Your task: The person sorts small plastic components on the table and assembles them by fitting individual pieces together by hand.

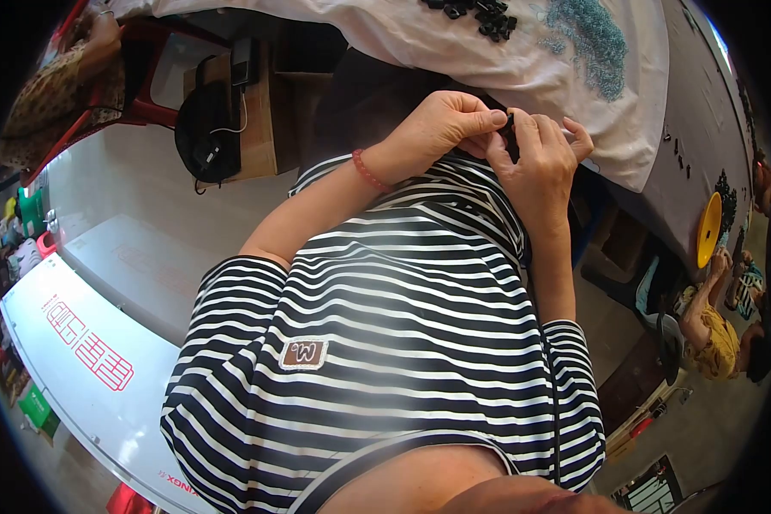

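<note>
My left hand [454, 122], with a red beaded bracelet [369, 171] at its wrist, is closed in a pinch of thumb and forefinger. Against its fingertips, my right hand [535, 152] is closed too, with its little finger raised. Between the two sets of fingertips is a small black piece [511, 124], mostly covered by the fingers. Both hands are above my lap, just short of the edge of a pale cloth [565, 111]. On that cloth lie a heap of black pieces [493, 21] and a spread of teal, glassy beads [593, 47].
A grey-covered table [690, 128] runs along the right, with a yellow dish [708, 230] and more dark pieces. Another person [713, 338] sits there. To the left are a cardboard box [261, 128] with a black bag [206, 128], a red chair [150, 86] and a white cabinet [86, 343].
</note>
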Tool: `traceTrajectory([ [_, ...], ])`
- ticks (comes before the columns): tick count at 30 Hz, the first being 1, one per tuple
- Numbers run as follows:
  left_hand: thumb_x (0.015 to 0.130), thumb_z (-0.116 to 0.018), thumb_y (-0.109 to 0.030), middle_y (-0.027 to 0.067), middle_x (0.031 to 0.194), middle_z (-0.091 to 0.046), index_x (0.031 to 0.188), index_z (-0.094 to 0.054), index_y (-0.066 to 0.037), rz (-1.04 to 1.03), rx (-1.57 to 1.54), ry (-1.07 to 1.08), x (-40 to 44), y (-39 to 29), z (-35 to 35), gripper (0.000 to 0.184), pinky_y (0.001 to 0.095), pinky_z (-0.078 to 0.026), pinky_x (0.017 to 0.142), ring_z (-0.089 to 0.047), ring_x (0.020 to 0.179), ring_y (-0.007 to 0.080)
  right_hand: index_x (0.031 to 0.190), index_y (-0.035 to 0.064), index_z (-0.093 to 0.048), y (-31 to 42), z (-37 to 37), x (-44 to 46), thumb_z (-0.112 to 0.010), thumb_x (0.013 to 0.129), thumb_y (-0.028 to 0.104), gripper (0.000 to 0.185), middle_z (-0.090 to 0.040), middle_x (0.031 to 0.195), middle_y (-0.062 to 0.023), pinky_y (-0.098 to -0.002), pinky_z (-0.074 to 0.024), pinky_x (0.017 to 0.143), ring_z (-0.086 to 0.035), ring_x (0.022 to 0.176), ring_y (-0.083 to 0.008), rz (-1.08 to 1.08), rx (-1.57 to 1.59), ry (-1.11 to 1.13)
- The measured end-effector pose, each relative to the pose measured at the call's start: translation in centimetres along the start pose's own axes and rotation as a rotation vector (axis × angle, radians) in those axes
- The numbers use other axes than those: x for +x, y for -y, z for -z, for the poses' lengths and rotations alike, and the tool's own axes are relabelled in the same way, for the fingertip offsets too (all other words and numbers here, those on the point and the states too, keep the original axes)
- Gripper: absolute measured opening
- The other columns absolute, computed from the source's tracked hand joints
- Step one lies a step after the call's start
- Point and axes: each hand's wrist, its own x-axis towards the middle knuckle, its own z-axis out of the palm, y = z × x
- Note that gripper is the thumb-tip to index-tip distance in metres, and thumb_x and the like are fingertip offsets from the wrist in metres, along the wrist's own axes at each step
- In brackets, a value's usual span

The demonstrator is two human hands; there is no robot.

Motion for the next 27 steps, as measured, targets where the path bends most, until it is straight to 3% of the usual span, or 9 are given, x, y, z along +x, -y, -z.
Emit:
traceTrajectory([
  [15, 0.096, -0.068, -0.025, 0.0029, 0.081, -0.070, 0.089, -0.069, -0.003, -0.022, 0.132, 0.002, -0.13, 0.02, 0.07, 0.023, 0.0233, -0.052, 0.069, -0.065, 0.073, 0.0088, 0.091, 0.0073, -0.064, 0.56, -0.09, -0.17, -0.073, 0.079, 0.018, 0.018, -0.061, 0.078, -0.0014, -0.0446, -0.0311, 0.100, -0.061, 0.077, -0.0178, 0.003, 0.006, 0.011],
  [27, 0.098, -0.066, -0.026, 0.0083, 0.091, -0.073, 0.099, -0.069, 0.000, -0.059, -0.140, 0.000, -0.17, -0.36, -0.48, 0.027, 0.0258, -0.058, 0.077, -0.071, 0.082, 0.0133, 0.106, 0.0084, -0.066, 0.16, -0.57, 0.04, -0.077, 0.077, 0.017, 0.032, -0.063, 0.080, 0.0009, -0.0432, -0.0326, 0.098, -0.062, 0.075, -0.0156, -0.043, 0.044, -0.071],
])
